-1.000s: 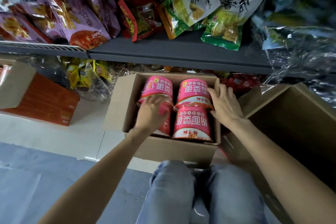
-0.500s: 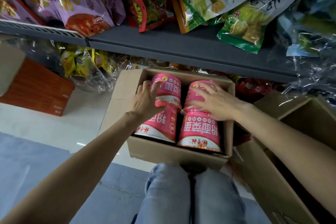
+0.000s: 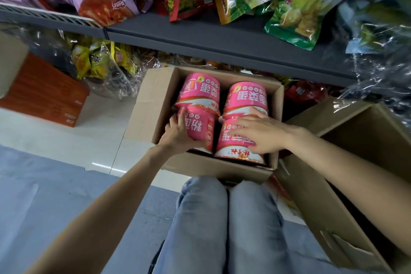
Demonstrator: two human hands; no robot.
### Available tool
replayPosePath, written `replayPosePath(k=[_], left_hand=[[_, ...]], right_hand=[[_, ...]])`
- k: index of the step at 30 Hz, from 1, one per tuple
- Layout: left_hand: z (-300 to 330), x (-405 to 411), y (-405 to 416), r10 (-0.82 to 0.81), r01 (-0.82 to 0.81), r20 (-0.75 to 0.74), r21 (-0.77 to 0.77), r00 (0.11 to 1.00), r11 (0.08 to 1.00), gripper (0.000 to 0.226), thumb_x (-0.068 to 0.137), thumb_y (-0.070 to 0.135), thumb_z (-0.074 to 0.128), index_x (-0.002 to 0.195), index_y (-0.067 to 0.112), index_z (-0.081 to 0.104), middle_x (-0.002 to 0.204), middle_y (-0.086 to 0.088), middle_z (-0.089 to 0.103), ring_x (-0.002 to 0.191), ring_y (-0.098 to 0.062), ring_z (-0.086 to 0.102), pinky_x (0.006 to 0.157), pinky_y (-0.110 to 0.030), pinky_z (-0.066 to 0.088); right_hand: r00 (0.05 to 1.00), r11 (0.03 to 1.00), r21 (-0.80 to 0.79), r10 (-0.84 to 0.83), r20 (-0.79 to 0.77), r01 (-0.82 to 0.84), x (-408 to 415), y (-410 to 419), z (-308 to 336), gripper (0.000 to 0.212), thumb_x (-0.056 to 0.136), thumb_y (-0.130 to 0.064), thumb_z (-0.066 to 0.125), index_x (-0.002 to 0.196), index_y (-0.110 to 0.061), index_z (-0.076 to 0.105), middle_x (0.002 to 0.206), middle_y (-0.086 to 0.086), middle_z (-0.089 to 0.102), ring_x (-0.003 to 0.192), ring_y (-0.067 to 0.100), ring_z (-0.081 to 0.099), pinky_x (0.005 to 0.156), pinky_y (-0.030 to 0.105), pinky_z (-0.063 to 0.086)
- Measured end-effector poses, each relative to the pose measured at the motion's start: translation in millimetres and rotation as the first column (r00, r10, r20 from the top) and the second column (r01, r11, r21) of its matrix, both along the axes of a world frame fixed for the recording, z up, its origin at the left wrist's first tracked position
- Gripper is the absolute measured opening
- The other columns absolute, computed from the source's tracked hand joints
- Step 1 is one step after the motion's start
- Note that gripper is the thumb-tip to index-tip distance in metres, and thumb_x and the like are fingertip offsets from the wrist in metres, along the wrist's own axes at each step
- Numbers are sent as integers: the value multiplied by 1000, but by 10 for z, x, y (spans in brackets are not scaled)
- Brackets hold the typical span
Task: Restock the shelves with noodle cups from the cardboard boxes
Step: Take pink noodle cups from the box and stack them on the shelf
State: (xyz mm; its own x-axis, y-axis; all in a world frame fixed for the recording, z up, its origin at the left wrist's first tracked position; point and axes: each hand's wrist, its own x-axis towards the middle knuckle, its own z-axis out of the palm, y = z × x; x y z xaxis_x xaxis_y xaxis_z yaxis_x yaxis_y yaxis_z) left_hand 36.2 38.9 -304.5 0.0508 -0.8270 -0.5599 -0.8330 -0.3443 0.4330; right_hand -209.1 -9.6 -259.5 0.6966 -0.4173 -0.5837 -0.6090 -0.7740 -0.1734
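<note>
four pink noodle cups (image 3: pixel 243 98) lie on their sides in the open cardboard box (image 3: pixel 153 100) on the floor below the grey shelf (image 3: pixel 222 35). left hand (image 3: pixel 178 135) fingers wrap the near-left cup (image 3: pixel 200 129). right hand (image 3: pixel 260 133) fingers lie spread flat on the near-right cup (image 3: pixel 233 151).

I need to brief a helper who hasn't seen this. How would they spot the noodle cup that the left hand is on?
Find the open brown cardboard box on the floor below the grey shelf. It shows four pink noodle cups; take the near-left pink cup. The left hand grips it, and it alone sits tilted and raised.
</note>
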Motion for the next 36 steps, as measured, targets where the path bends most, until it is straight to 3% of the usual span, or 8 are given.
replayPosePath(k=[4,9,14,18,22,25,32,36], left_hand=[[-2,222,-43,-288,289,46,-23,956,957,127,58,53,83,150,30,-2,154,-18,5,136,-44,23,108,-53,28],[90,379,-198,-552,593,217,-264,805,761,109,55,58,81,139,28,18,139,-21,38,119,-44,47,91,-56,46],[243,304,-98,-701,804,402,-371,589,464,53,62,38,85,108,17,69,111,-11,63,98,-34,64,56,-47,58],[204,294,122,-722,811,433,-498,539,308,26,79,25,51,88,17,74,90,-6,69,78,-27,69,42,-34,54],[247,317,149,-721,825,471,-506,508,250,18,78,18,59,86,15,74,84,-5,68,75,-25,68,41,-32,53],[391,342,145,-701,790,451,-551,553,268,20,66,13,81,84,15,74,82,-5,68,76,-25,68,43,-29,53],[749,513,164,-438,467,295,-807,849,361,22,84,27,59,84,15,77,80,-3,67,78,-13,52,52,-25,48],[971,358,60,-303,295,167,-842,938,451,15,80,24,70,91,17,77,80,-2,62,76,-11,51,56,-22,41]], right_hand=[[969,970,2,-243,43,243,-165,195,103,91,79,-58,64,150,-29,15,157,1,13,143,22,16,116,38,15],[918,919,-8,-395,18,395,-151,305,-49,109,70,-60,72,149,-21,8,150,11,17,140,30,24,114,41,25],[968,939,-247,-211,133,239,-88,445,-35,71,68,-46,77,128,-19,49,129,11,45,121,29,46,97,43,45],[957,906,-377,-90,277,194,-2,725,-213,44,54,-35,89,86,-16,66,79,3,67,70,21,67,60,28,54],[966,868,-468,-48,256,167,87,820,-219,37,51,-19,89,82,-16,69,82,4,66,73,22,66,48,29,51],[949,851,-473,-82,305,225,72,867,-158,40,47,-13,90,82,-12,70,81,8,65,71,24,66,44,29,51],[780,718,-425,-262,568,552,-115,959,446,23,76,-15,75,90,-9,58,90,9,59,85,26,61,42,33,51],[626,635,-304,-372,685,710,-174,760,916,16,89,-22,59,99,-10,55,118,11,53,106,32,55,61,43,54]])
